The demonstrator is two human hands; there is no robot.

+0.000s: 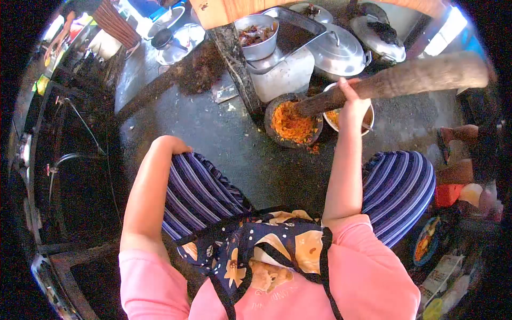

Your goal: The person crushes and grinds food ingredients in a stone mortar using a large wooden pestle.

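My right hand (354,102) is closed around a thick wooden pestle (410,80). The pestle's narrow end slants down into a dark mortar (272,133), while its wide end points out to the right. Orange, coarsely pounded paste (293,125) fills the mortar's hollow, and a few bits lie on the floor beside it. Partly behind my right wrist stands a white bowl (372,118) with more orange food and a spoon handle. My left hand (173,144) lies over my left knee in striped trousers, holding nothing visible; its fingers are partly hidden.
Behind the mortar stand a metal pot of food (260,45), a rectangular metal pan (293,34) and a large lidded pot (337,50). A dark wooden table leg (237,74) rises close to the mortar. On the right, another person's feet (458,136) show near a blue-rimmed plate (425,242).
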